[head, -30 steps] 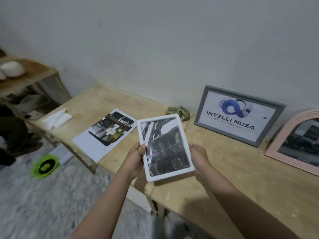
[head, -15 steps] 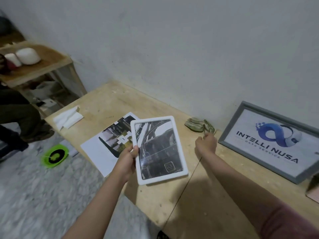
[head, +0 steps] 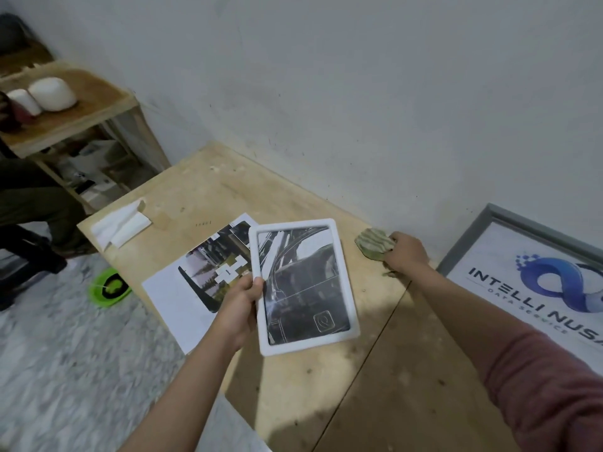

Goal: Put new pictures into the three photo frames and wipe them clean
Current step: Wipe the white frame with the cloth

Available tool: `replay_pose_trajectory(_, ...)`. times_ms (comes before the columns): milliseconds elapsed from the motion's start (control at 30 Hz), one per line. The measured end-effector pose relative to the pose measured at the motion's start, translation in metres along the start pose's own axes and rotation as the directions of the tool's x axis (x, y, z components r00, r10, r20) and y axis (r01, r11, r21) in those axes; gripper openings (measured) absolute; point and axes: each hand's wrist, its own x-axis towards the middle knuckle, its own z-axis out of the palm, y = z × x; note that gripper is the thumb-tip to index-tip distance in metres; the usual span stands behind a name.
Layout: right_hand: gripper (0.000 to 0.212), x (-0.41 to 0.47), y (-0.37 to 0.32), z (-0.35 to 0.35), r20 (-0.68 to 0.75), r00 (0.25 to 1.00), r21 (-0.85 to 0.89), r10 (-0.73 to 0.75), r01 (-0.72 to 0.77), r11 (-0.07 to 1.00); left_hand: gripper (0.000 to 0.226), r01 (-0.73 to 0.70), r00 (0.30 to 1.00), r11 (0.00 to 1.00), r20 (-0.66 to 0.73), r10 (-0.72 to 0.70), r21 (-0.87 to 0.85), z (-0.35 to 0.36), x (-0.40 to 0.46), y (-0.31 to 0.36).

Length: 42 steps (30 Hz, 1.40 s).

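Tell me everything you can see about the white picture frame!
The white picture frame is a flat rectangle with rounded corners and a thick, plain white border that looks like plastic. Inside it sits a dark, greyish picture with a small squarish mark near its lower right corner. The left hand grips its left edge, thumb on the front, holding it tilted over the wooden table. Its upper left corner overlaps a printed sheet lying on the table.

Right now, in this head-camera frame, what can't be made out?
- Right hand on the green cloth: its fingers are hidden behind the hand and cloth, so the grip is unclear.
- Grey frame: cut off by the right edge; the logo text ends mid-word.
- White frame, held by the left hand: glare blurs its dark picture.
- Printed sheet: partly covered by the white frame and left hand.
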Motion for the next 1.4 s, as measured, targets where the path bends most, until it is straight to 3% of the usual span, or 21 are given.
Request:
replay_pose_trajectory(167, 0.029, -0.039, -0.032, -0.034, -0.192, 0.979, 0.301, -0.074, 0.131, 0.945, 0.017, -0.013, 1.000, 0.999, 0.014, 0.013, -0.040, 0.009, -0.010, 0.005)
replay_pose_trajectory(233, 0.026, -0.055, -0.051, -0.041, -0.313, 0.930, 0.305, -0.194, 0.292, 0.906, 0.018, -0.024, 0.999, 0.999, 0.040, 0.025, -0.024, 0.013, -0.015, 0.006)
replay_pose_trajectory(300, 0.045, -0.069, -0.070, -0.042, -0.367, 0.842, 0.187, -0.395, 0.483, 0.855, 0.020, -0.048, 0.997, 0.999, 0.068, 0.048, 0.000, 0.018, -0.021, 0.005)
replay_pose_trajectory(400, 0.088, -0.088, -0.094, -0.031, -0.171, 0.783, -0.104, -0.598, 0.589, 0.801, 0.019, -0.093, 0.991, 0.995, 0.096, 0.090, 0.026, 0.026, -0.031, 0.006)
replay_pose_trajectory(467, 0.096, -0.105, -0.107, -0.020, -0.052, 0.758, -0.191, -0.650, 0.631, 0.752, 0.014, -0.118, 0.987, 0.993, 0.111, 0.116, 0.009, 0.030, -0.035, 0.007)
replay_pose_trajectory(633, 0.087, -0.148, -0.120, 0.003, -0.055, 0.593, -0.120, -0.803, 0.795, 0.595, 0.019, -0.201, 0.969, 0.978, 0.132, 0.208, -0.060, 0.024, -0.049, 0.008)
replay_pose_trajectory(867, 0.074, -0.180, -0.093, 0.012, -0.044, 0.406, -0.158, -0.913, 0.899, 0.407, 0.020, -0.225, 0.948, 0.942, 0.169, 0.271, -0.250, 0.008, -0.060, -0.004)
replay_pose_trajectory(967, 0.057, -0.195, -0.079, 0.006, 0.088, 0.313, -0.223, -0.946, 0.932, 0.288, 0.020, -0.249, 0.950, 0.931, 0.118, 0.288, -0.267, -0.001, -0.060, -0.004)
replay_pose_trajectory(1067, 0.060, -0.199, -0.067, -0.007, 0.237, 0.347, -0.193, -0.907, 0.932, 0.306, 0.018, -0.284, 0.951, 0.941, 0.072, 0.301, -0.182, -0.010, -0.060, 0.001)
replay_pose_trajectory(1100, 0.061, -0.197, -0.067, -0.015, 0.186, 0.375, -0.156, -0.908, 0.924, 0.350, 0.019, -0.288, 0.950, 0.942, 0.075, 0.304, -0.169, -0.013, -0.061, 0.004)
replay_pose_trajectory(1167, 0.066, -0.190, -0.073, -0.034, -0.055, 0.436, -0.070, -0.898, 0.896, 0.439, 0.019, -0.291, 0.947, 0.942, 0.091, 0.308, -0.167, -0.016, -0.063, 0.008)
replay_pose_trajectory(1267, 0.075, -0.176, -0.095, -0.052, -0.357, 0.487, -0.122, -0.797, 0.822, 0.556, 0.020, -0.298, 0.942, 0.949, 0.128, 0.310, -0.106, -0.012, -0.068, 0.007)
replay_pose_trajectory(1333, 0.086, -0.173, -0.110, -0.052, -0.367, 0.530, -0.191, -0.764, 0.761, 0.620, 0.021, -0.315, 0.935, 0.947, 0.149, 0.321, -0.061, -0.006, -0.071, 0.002)
replay_pose_trajectory(1400, 0.091, -0.171, -0.113, -0.042, -0.291, 0.524, -0.280, -0.800, 0.753, 0.595, 0.020, -0.325, 0.934, 0.943, 0.132, 0.333, -0.076, -0.002, -0.073, -0.001)
